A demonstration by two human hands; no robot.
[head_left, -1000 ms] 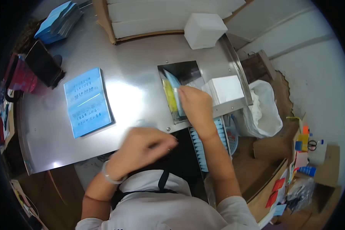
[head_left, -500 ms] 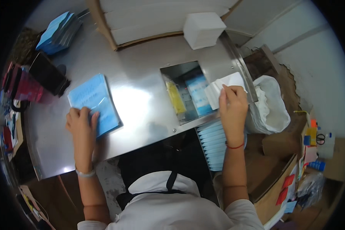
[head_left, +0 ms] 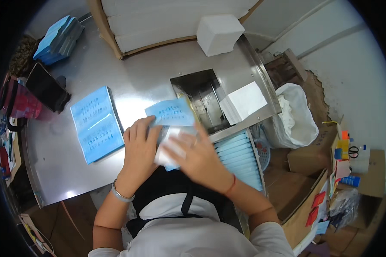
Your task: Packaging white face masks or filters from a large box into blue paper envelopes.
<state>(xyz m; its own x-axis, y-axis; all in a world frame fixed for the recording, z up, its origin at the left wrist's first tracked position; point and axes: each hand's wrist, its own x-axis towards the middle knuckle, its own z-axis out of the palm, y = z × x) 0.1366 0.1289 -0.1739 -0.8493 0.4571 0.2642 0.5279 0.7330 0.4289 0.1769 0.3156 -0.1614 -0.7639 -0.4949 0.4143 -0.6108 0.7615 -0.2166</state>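
Close in front of me, my left hand (head_left: pixel 138 150) pinches the left side of a blue printed plastic bag (head_left: pixel 170 112). My right hand (head_left: pixel 203 160), smeared by motion, lies over the bag's lower part with a folded white sheet (head_left: pixel 172 150) under its fingers. Whether the sheet is inside the bag or on top of it, I cannot tell. A flat stack of similar blue bags (head_left: pixel 98 124) rests on the metal table to the left. White folded sheets (head_left: pixel 246 101) lie at the right, beside the table's dark rectangular opening (head_left: pixel 199 92).
A tall white stack (head_left: pixel 220 35) stands at the back, near a large white-filled carton (head_left: pixel 154 25). More blue packs (head_left: pixel 58 38), a phone (head_left: pixel 46 88) and a pink jug (head_left: pixel 28 103) are at left. Rows of blue packs (head_left: pixel 238 158) and a white-lined bin (head_left: pixel 298 115) sit right.
My left hand has moved right from the blue stack and now holds a bag. My right hand has come left from the white sheets, carrying one to the bag.
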